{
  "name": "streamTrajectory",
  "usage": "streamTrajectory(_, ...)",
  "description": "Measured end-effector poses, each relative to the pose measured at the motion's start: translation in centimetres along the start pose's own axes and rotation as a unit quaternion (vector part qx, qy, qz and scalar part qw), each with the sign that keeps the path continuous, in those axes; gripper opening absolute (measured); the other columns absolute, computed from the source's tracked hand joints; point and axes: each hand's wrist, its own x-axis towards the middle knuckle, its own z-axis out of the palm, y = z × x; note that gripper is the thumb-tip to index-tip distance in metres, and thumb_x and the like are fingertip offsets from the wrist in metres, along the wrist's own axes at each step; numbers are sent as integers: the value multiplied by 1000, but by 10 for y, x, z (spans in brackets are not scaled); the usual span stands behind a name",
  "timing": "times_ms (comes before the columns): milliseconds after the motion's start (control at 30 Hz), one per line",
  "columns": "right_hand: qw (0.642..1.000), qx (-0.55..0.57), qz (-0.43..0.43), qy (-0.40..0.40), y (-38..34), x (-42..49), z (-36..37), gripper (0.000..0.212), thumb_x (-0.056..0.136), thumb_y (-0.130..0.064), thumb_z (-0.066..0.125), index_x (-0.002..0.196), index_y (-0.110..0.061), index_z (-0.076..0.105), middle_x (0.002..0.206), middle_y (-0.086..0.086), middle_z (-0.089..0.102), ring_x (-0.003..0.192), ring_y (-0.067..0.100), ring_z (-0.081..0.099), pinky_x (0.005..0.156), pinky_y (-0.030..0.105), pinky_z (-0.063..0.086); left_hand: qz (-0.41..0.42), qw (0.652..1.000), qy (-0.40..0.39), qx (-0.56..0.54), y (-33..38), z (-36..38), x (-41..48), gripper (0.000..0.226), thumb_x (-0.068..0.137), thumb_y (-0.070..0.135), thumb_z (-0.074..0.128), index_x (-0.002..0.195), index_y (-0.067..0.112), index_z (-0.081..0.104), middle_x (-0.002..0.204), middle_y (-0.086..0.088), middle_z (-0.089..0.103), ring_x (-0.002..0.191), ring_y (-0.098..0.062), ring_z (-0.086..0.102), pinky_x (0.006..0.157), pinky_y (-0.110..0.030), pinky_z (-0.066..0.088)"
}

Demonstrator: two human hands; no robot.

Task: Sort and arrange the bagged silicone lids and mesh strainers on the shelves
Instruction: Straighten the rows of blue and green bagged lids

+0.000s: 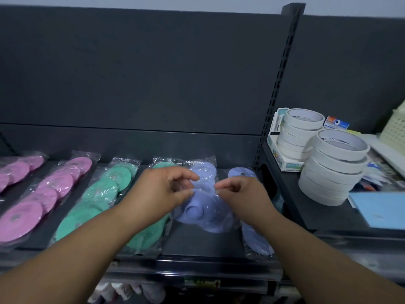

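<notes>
Dark shelf point(203, 244), front row: pink lid bags point(54, 187) at left, green lid bags point(103, 189) beside them, purple lid bag point(203, 207) right of centre. Left hand point(162, 191) and right hand point(243, 194): each pinches the purple lid bag's clear film, thumb against forefinger. Neighbouring bay, right: white tape rolls point(333, 170), stacked.

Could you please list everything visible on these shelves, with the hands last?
Pink bagged lids: two rows, pink, left of the shelf.
Green bagged lids: two rows, green, middle of the shelf.
Held bag of lids: one, purple, between the hands.
Other purple bag: one, purple, right end of that shelf.
Tape rolls: two stacks, white, right-hand shelf.
Blue sheet: one, blue, front of the right-hand shelf.
Basket: one, cream, far right.
Left hand: pinches the held bag.
Right hand: pinches the held bag.
</notes>
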Motion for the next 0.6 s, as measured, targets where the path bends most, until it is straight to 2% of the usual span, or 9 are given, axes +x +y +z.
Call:
streamTrajectory(100,997,43,-13,62,-8,3,-8,20,83,-8,63,85,-26,72,75,-11,70,60,-6,58,61,11,45,14,997,75,22,4,-2,5,27,74,11,75,85,34,69,72,15,69,67,7,60,65,0,39)
streamTrajectory(200,988,17,-62,137,-11,4,-8,21,85,-11,61,85,-31,68,78,-16,67,68,-9,59,59,4,42,124,979,114,115,-3,24,2,22,76,13,63,89,30,67,80,13,66,77,0,56,70,-4,40)
streamTrajectory(267,980,-6,-103,170,-9,5,-4,23,86,-11,61,85,-34,66,83,-20,64,80,-9,59,65,0,41,174,967,72,173,-18,53,-5,22,73,19,50,88,28,63,79,8,65,75,-10,53,65,-20,48)
streamTrajectory(333,974,-40,-133,181,-2,8,2,25,86,-10,62,83,-35,65,83,-23,61,84,-6,58,69,2,41,204,951,-14,230,-36,84,-13,18,68,18,51,78,26,65,75,6,62,69,-16,55,51,-26,48)
streamTrajectory(400,973,-55,-137,179,6,11,4,23,86,-10,63,82,-32,67,81,-24,60,82,-6,58,70,3,42,199,939,-104,262,-47,107,-22,14,67,22,54,78,24,64,78,7,59,69,-18,59,47,-26,48)
streamTrajectory(467,974,-53,-132,178,12,13,5,19,86,-8,63,84,-26,70,79,-28,59,79,-11,57,69,3,43,149,939,-192,243,-49,118,-27,27,73,33,50,96,23,63,96,4,59,87,-21,61,61,-31,53)
streamTrajectory(533,975,-55,-125,174,17,12,5,16,86,-8,64,85,-22,72,77,-29,59,76,-12,57,67,3,43,89,942,-261,188,-51,118,-30,59,76,56,50,126,25,52,125,4,52,113,-17,51,90,-32,48)
streamTrajectory(567,976,-55,-120,174,19,12,6,16,85,-8,64,84,-21,72,76,-28,59,75,-9,58,66,3,43,68,945,-282,151,-50,117,-32,66,77,62,53,132,26,48,130,5,50,117,-11,48,97,-26,42)
streamTrajectory(600,976,-52,-117,176,22,11,6,16,84,-8,65,82,-22,72,75,-27,60,74,-5,58,65,5,43,47,958,-267,94,-46,113,-33,61,80,59,57,130,26,51,127,6,55,113,-6,50,98,-21,40)
